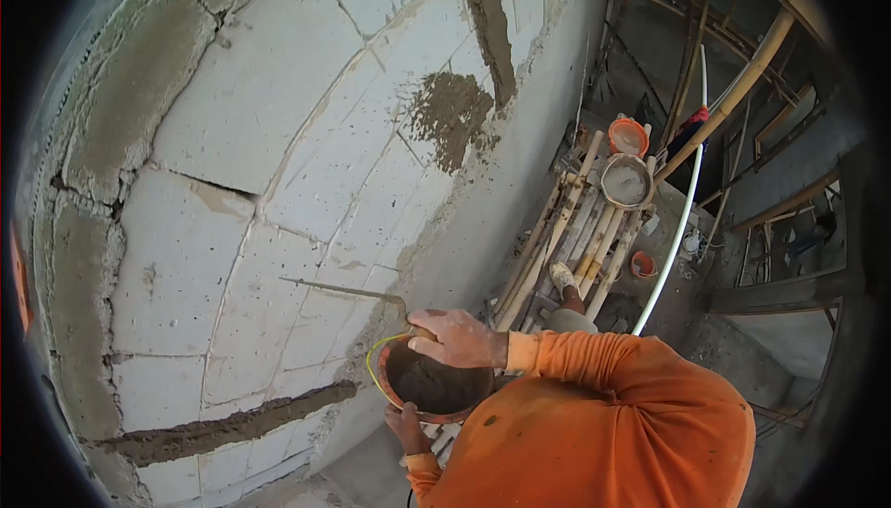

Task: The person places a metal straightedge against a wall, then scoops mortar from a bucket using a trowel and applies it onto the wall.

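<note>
Loading step: right hand (459,338) grips trowel (348,290) over mortar bowl (436,385), left hand (408,427) cups bowl from 6 o'clock. Next, prob: scoop, press mortar into block wall (278,165) joint at 9 o'clock

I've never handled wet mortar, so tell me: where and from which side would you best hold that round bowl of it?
From underneath, probably. The bowl sits open side up with grey mortar inside, so a palm cupped under its rounded base keeps it level. The left hand supports it that way, from the low near side, leaving the rim free where the right hand rests on top.
</note>
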Tool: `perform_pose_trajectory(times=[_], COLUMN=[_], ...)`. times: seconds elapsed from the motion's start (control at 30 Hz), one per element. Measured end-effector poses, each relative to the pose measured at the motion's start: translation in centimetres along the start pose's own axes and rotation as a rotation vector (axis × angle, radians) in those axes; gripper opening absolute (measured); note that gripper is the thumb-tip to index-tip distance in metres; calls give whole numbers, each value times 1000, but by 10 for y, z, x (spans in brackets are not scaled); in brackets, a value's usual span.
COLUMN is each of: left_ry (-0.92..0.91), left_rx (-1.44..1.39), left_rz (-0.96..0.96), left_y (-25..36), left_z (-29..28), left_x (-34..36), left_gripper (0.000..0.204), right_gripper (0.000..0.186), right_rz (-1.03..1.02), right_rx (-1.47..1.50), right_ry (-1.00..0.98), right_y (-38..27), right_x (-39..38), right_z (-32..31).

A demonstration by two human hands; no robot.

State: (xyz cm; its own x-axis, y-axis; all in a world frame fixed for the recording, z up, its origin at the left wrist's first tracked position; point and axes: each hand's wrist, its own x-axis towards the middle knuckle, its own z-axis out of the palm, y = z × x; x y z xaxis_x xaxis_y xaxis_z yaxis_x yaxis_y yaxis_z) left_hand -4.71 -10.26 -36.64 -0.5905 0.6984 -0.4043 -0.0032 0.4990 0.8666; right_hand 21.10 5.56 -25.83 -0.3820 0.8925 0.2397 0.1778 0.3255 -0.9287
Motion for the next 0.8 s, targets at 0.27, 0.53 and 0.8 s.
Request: perform_pose_trajectory(times=[0.27, 0.53, 0.8], left_ry=[-199, -385, -335], left_rx=[-85, 125, 14], left_rz=[0, 172, 60], left_y=[22, 56, 87], left_z=[43, 93, 82], left_x=[4, 14, 1], left_gripper=[23, 27, 26], right_gripper=[34, 37, 35], right_rz=[562, 488, 374], right_rx=[-753, -584, 43], right_ry=[-784, -786, -941], right_y=[92, 135, 160], right_x=[-54, -90, -98], right_z=[-49, 4, -20])
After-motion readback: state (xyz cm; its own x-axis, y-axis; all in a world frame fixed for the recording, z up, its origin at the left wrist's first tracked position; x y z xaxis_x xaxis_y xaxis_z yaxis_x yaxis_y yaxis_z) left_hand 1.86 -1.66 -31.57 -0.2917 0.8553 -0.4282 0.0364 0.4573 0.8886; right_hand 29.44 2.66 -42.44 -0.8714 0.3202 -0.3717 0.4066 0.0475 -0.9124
